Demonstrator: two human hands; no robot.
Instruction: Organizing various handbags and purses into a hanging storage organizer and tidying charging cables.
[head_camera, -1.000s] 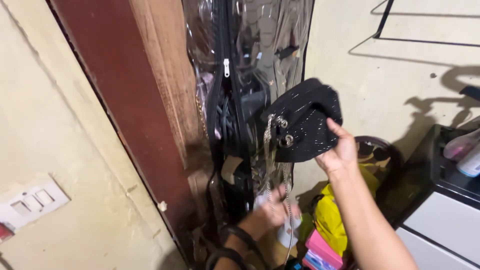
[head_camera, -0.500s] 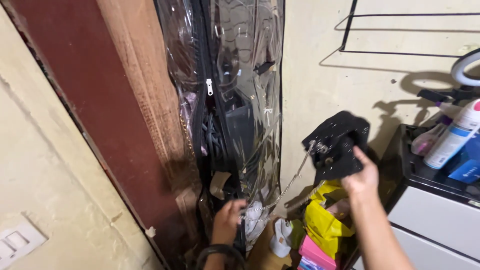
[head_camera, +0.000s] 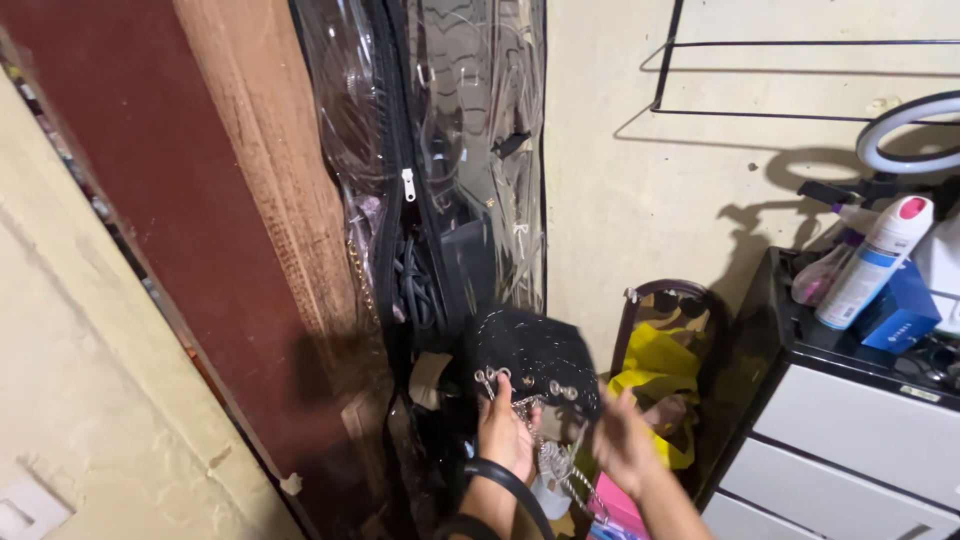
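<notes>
Your left hand (head_camera: 505, 432) is up under the black sparkly handbag (head_camera: 535, 355), fingers curled around its lower front edge where the silver chain strap (head_camera: 548, 455) comes out of the metal eyelets. The bag sits low in the scene, just in front of the open zip of the clear plastic hanging organiser (head_camera: 450, 170), touching the dark gap at its near end. A black strap (head_camera: 505, 485) loops around your left wrist. Your right hand (head_camera: 622, 442) is just right of the bag and slightly below it, blurred; its fingers look spread and close to the dangling chain, but you cannot tell whether it grips anything.

To the left of the organiser stands a wooden door frame (head_camera: 270, 200) against a dark red panel. Right of your hands, a dark round-backed chair (head_camera: 628, 320) holds a yellow bag (head_camera: 660, 365). Further right, a black-topped desk (head_camera: 800, 340) with white drawers carries a white spray can (head_camera: 875, 260) with a pink cap and a blue box (head_camera: 900, 318). A ring light (head_camera: 900, 125) sits far right.
</notes>
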